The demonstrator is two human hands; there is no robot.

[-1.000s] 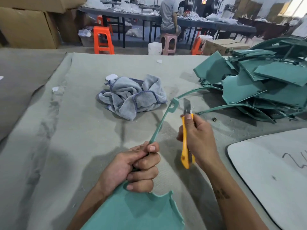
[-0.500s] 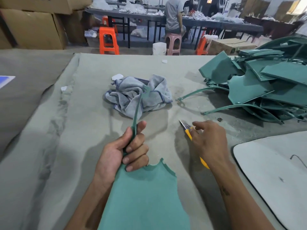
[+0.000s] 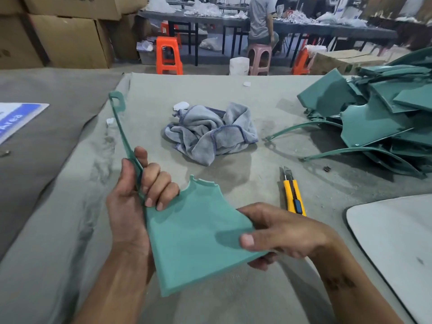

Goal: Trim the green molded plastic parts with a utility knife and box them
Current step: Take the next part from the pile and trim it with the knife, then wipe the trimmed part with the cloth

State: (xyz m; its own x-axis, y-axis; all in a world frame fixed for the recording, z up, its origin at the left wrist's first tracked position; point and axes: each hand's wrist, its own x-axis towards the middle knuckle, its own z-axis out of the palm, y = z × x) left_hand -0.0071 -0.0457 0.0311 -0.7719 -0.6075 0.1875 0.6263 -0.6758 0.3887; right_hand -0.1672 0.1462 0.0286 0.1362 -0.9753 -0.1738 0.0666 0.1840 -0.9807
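Item one: the green part point(image 3: 196, 239), a flat moulded panel with a long thin arm that rises to the far left and ends in a small loop. I hold it above the near middle of the table point(image 3: 233, 94), clear of the cloth cover.

Item two: my left hand point(image 3: 138, 197), fingers curled round the base of the thin arm, thumb on the near side of it.

Item three: my right hand point(image 3: 278, 235), pinching the right edge of the panel, thumb on top and fingers underneath.

Item four: the utility knife point(image 3: 293, 195), yellow body with a blue slider, blade out and pointing far. It lies on the table just beyond my right hand, apart from it.

Item five: a pile of green parts point(image 3: 378, 122) at the far right of the table, panels stacked at angles with thin curved arms sticking out to the left.

Item six: a crumpled grey towel point(image 3: 210, 132) in the middle of the table, far of the held part.

Item seven: a pale rounded board point(image 3: 395, 244) at the near right edge.

Item eight: a blue and white sheet point(image 3: 16, 118) at the far left.

Item nine: beyond the table, cardboard boxes point(image 3: 65, 38), an orange stool point(image 3: 168, 54), and a seated person point(image 3: 261, 19) on a pink stool point(image 3: 259, 58) at a long bench.
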